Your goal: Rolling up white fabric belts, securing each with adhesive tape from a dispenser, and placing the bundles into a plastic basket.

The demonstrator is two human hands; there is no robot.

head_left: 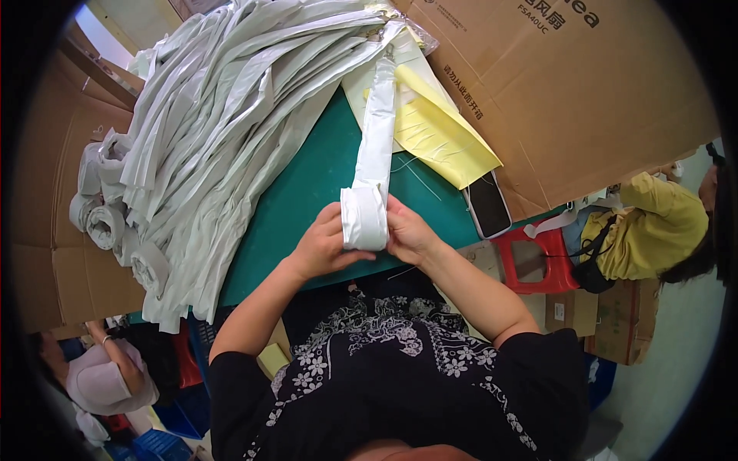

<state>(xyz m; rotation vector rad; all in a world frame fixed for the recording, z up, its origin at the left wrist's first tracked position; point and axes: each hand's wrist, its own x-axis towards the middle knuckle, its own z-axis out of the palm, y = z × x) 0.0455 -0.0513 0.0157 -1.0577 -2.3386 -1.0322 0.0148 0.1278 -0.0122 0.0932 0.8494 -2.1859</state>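
A long white strip (377, 127) runs from the back of the green table toward me, and its near end is wound into a thick roll (364, 219). My left hand (327, 244) is closed round the left side of this roll, fingers bent against it. On its other side my right hand (411, 232) grips the roll, with some fingers hidden behind it. The roll stands just above the table's front edge. To the left lies a large heap of similar long white strips (231, 123). Several finished-looking rolls (105, 227) sit at that heap's left edge.
A creased yellow sheet (442, 127) lies right of the strip, partly over a smartphone (489, 203). Loose threads lie on the green table (307, 184). Cardboard (569, 100) walls the right and left sides. A red stool (530, 257) and other people are beyond the table.
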